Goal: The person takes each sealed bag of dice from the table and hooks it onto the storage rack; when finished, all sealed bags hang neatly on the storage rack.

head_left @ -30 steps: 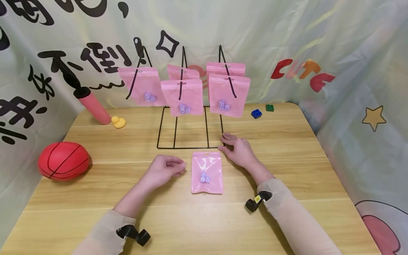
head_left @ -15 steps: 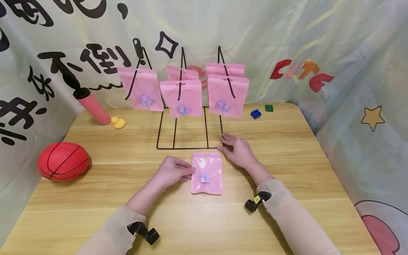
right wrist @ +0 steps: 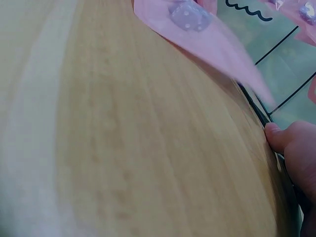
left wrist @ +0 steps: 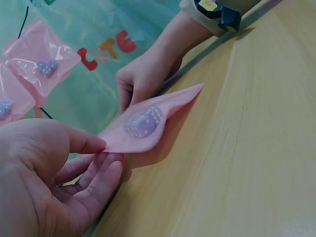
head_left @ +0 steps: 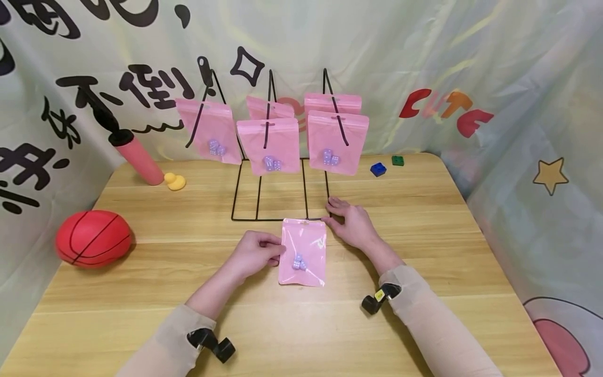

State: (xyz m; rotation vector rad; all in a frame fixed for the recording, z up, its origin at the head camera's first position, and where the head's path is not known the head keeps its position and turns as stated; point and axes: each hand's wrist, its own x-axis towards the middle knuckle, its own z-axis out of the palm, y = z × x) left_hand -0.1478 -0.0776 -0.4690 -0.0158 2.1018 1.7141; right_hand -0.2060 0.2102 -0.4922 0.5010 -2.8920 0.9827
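My left hand point(head_left: 252, 254) pinches the left edge of a pink zip pouch point(head_left: 303, 256) between thumb and fingers. Lilac dice point(left wrist: 143, 123) show through its front. In the left wrist view the pouch tilts up off the table, its shadow beneath it. My right hand point(head_left: 350, 222) grips the front right corner of a black wire display rack point(head_left: 270, 219), thumb point(right wrist: 276, 136) at the front bar. On the rack's prongs hang several more pink pouches point(head_left: 268, 136) with dice; one hangs on the left prong, two each on the middle and right.
At the left of the wooden table point(head_left: 188, 293) lies a red toy basketball point(head_left: 94, 238). Behind it are a yellow rubber duck point(head_left: 175, 181) and a pink hand pump point(head_left: 138, 159). A blue brick point(head_left: 378, 169) and a green brick point(head_left: 398, 161) sit at the back right.
My left hand has reached right to the pouch on the table and taken its edge. The pouch has lifted and shifted slightly toward the rack. My right hand has stayed at the rack's corner.
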